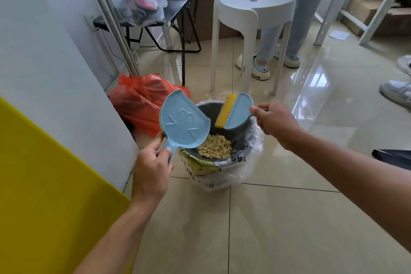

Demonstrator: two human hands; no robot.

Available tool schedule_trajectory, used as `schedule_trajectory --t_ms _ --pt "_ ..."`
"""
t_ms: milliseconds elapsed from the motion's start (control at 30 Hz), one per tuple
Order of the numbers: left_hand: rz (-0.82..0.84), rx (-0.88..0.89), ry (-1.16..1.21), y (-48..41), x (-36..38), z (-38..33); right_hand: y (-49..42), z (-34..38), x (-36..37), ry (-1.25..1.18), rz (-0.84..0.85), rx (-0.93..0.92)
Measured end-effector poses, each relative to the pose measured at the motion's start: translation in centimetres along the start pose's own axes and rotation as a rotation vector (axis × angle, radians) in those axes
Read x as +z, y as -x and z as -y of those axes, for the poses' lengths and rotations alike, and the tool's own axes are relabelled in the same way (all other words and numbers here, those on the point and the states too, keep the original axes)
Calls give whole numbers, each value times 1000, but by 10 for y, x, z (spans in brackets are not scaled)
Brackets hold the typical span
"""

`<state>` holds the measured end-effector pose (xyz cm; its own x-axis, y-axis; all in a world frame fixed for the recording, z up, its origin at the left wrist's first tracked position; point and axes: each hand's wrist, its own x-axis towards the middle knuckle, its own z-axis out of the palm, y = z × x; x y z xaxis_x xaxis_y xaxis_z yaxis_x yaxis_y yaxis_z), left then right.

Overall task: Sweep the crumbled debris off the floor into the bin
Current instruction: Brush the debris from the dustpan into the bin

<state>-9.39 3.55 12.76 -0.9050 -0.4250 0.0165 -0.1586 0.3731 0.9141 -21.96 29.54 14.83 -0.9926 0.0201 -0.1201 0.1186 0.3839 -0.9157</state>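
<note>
Stool (253, 6) behind bin (222, 162)

Counted: one blue dustpan (184, 121), one blue brush (236, 111) with yellow bristles, one lined bin (224, 162) holding one heap of pale crumbs (214, 149). One orange bag (142, 100). One white stool (253, 29). Two hands: left (153, 171), right (272, 121).

Blue dustpan (181, 121): tilted, underside up, over bin (222, 160); blue brush (235, 111), yellow bristles, raised above bin rim; pale debris (214, 146) heaped inside lined bin.
</note>
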Motion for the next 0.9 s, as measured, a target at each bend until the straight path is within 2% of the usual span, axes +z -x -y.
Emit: schedule_trajectory --t_ms 67,167,267,467,533,700,767,833,900 --pt "23 73 -168 0 -2 -2 0 3 1 -127 26 -23" --pt "41 165 -365 4 1 -11 -1 12 0 -280 217 47" --pt "70 231 -422 4 2 -13 -3 14 -3 -199 391 128" --pt "46 369 -485 -10 4 -21 5 4 -1 -47 594 180" --pt "41 397 -524 -14 6 -23 6 3 2 -51 573 173" --pt "67 396 -529 -5 2 -15 -7 4 -11 -313 281 146" --pt "86 411 -515 -1 -2 -9 -12 3 -16 -366 226 141" --pt "78 440 -545 1 -3 -7 -12 0 -18 -389 273 154" --pt "62 450 -569 -1 -2 -11 -7 -3 -18 -363 402 180"
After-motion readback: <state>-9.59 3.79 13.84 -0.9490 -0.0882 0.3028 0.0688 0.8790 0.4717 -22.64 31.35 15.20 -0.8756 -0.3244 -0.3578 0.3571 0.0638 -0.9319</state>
